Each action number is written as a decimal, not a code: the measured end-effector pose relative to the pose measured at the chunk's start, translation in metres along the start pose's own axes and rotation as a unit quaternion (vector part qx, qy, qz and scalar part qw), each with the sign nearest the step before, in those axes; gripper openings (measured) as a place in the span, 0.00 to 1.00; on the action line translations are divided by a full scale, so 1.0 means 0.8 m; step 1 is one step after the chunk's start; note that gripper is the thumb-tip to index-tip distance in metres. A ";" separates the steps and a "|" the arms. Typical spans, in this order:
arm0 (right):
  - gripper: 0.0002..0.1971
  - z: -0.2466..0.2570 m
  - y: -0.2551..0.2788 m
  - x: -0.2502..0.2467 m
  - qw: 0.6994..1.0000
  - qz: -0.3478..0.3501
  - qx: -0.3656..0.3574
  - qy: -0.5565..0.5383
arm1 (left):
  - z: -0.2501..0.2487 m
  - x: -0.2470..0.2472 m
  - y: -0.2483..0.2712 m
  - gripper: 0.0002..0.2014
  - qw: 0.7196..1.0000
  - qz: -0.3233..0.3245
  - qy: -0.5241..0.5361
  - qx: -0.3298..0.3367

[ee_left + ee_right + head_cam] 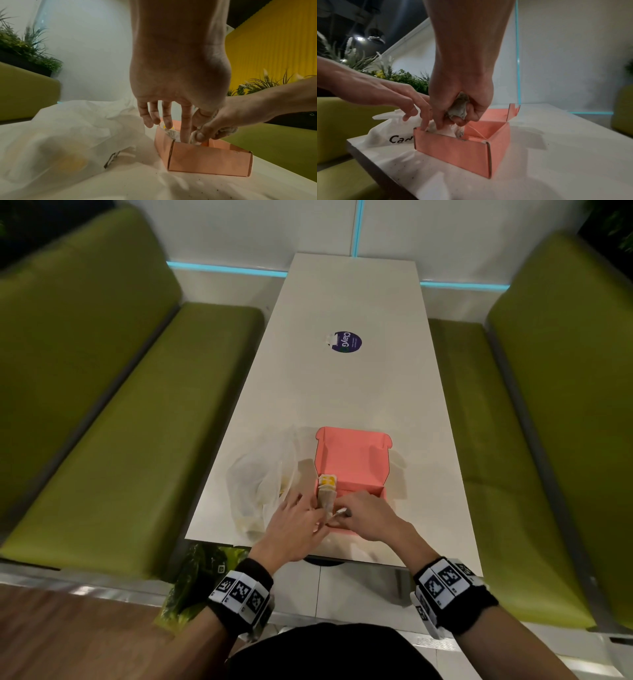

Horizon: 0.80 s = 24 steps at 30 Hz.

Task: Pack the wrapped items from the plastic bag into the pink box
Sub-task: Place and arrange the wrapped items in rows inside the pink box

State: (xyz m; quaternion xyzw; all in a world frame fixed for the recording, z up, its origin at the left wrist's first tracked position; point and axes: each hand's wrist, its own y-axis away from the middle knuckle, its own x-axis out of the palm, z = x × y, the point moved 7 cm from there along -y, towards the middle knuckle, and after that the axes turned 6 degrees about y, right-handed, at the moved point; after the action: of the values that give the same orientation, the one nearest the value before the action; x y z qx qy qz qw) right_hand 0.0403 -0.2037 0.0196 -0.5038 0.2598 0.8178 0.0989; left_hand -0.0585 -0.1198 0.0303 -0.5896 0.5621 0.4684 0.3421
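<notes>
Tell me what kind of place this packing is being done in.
Probably a booth in a cafe or restaurant: a long white table stands between two green padded benches, a round branded sticker is stuck on the tabletop, and planters with greenery sit behind the seats.

A long white table (346, 392) runs between two olive-green benches (113, 446), with a round dark sticker (346, 342) on its top. White walls (260, 227) behind carry thin cyan light strips (226, 269). Wood floor (68, 642) shows lower left, and plants (25, 46) sit above the seat backs.
</notes>
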 end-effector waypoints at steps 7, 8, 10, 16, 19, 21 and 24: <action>0.04 -0.014 0.000 -0.001 0.980 -0.094 0.046 -0.170 | 0.007 0.003 0.003 0.18 0.999 -0.024 0.035 0.004; 0.04 -0.015 0.001 -0.001 0.977 -0.104 0.053 -0.179 | 0.008 0.007 0.003 0.20 1.000 -0.014 0.025 0.007; 0.03 -0.018 0.001 0.000 0.973 -0.117 0.066 -0.189 | 0.007 0.012 0.003 0.23 1.000 0.000 0.008 0.013; 0.04 -0.023 0.006 0.001 0.974 -0.117 0.082 -0.174 | 0.008 0.008 -0.005 0.25 1.000 -0.002 -0.010 0.002; 0.03 -0.021 0.008 0.004 0.979 -0.088 0.068 -0.172 | 0.010 0.001 -0.012 0.26 1.000 -0.011 0.007 -0.002; 0.03 -0.014 0.007 0.005 0.981 -0.067 0.049 -0.174 | 0.009 -0.005 -0.016 0.27 1.000 -0.013 0.008 0.004; 0.08 -0.001 0.001 0.004 0.984 -0.065 0.025 -0.165 | 0.009 -0.008 -0.019 0.30 1.000 -0.004 0.011 0.014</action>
State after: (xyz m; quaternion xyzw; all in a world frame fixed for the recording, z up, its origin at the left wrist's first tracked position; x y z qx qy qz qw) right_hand 0.0392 -0.2053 0.0170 -0.3747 0.2276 0.8749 0.2059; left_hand -0.0442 -0.1089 0.0319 -0.5920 0.5699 0.4525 0.3463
